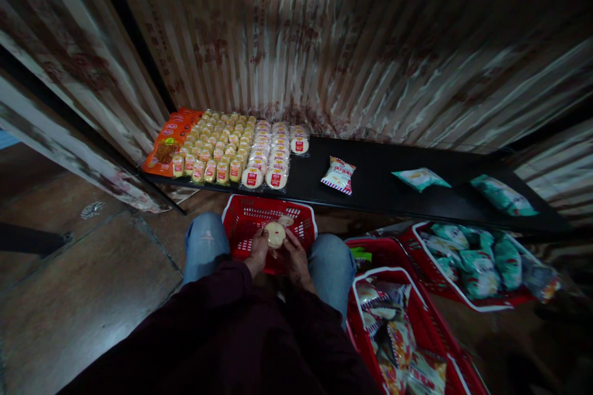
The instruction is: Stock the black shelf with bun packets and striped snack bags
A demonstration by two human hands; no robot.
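Note:
Between my knees, a round, pale wrapped cake [276, 235] is gripped at its edges by both hands. My left hand [258, 249] pinches its left side, and my right hand [296, 253] holds the right side. Below it is a red plastic basket [238, 222] with a white rim. Another pale round piece [286, 221] shows just behind the held cake; whether it lies in the basket I cannot tell. On the black shelf [310, 179] ahead, wrapped round cakes [277, 178] with red labels stand in rows, a further cake [299, 145] beside them at the back.
Small yellow packs [223, 170] and an orange bag [165, 151] fill the shelf's left end. A white snack bag [339, 174] and green-white bags [421, 178] lie farther right. Red baskets of snack bags [401, 339] and green bags [479, 271] stand on the floor at my right.

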